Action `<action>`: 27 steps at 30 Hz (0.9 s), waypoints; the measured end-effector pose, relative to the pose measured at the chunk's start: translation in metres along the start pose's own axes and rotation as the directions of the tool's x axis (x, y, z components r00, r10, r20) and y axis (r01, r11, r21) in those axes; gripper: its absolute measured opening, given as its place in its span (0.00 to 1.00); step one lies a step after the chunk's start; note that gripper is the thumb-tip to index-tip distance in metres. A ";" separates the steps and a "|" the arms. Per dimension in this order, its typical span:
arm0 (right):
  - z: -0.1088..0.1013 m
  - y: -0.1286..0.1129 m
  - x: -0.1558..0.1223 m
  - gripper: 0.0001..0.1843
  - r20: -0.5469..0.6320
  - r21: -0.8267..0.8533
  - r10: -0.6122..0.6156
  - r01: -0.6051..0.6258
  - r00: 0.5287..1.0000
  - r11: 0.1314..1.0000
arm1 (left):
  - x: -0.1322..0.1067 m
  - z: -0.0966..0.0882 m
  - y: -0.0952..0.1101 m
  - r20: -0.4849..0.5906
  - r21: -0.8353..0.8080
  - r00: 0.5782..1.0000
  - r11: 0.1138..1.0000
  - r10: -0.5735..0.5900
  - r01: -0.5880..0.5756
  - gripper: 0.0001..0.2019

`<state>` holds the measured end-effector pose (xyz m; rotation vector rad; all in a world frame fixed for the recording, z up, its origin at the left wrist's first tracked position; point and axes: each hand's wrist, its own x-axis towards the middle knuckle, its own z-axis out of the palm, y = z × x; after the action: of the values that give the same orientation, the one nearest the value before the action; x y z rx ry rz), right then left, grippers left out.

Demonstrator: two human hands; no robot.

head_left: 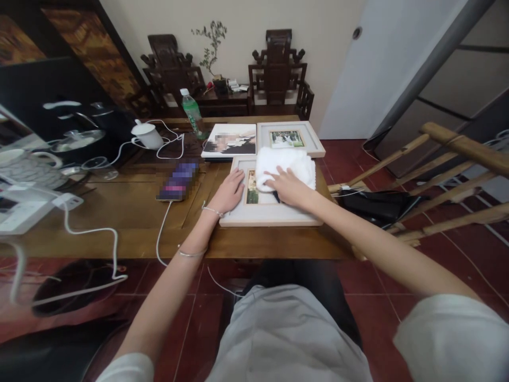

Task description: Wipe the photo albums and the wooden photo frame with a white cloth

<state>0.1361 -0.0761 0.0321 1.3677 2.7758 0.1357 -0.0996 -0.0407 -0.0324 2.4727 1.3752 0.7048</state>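
Note:
A light wooden picture frame [278, 215] lies flat near the front edge of the wooden table, with a small photo showing in its pale mat. My left hand [229, 192] rests on the frame's left side, fingers stretched out along the border. On the frame's right half, my right hand [288, 185] grips and presses down a folded white towel [285, 162]. Much of the photo is hidden beneath the towel and my right hand.
Behind lie a second picture frame [316, 139] and a white-edged photo panel [229, 140]. A green-labelled bottle [193, 114], white lidded cup [147, 135] and phone [177, 181] on a cable stand left. A wooden rack [449, 154] is on the right.

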 end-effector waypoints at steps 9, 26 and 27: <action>-0.058 -0.066 -0.071 0.25 0.213 0.164 -0.184 0.151 0.959 0.975 | 0.000 0.001 0.003 -0.012 0.007 1.000 1.000 -0.001 0.001 0.26; 0.005 0.013 0.046 0.30 -0.078 0.015 0.112 -0.111 0.991 0.994 | 0.001 0.002 -0.002 -0.005 0.001 1.000 1.000 0.003 -0.003 0.26; 0.006 0.011 0.048 0.30 -0.061 0.011 0.111 -0.110 0.992 0.994 | 0.001 0.002 -0.002 -0.006 0.003 1.000 1.000 0.003 -0.003 0.26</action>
<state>0.1161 -0.0312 0.0275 1.5452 2.7521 0.1735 -0.0995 -0.0392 -0.0349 2.4768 1.3759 0.7116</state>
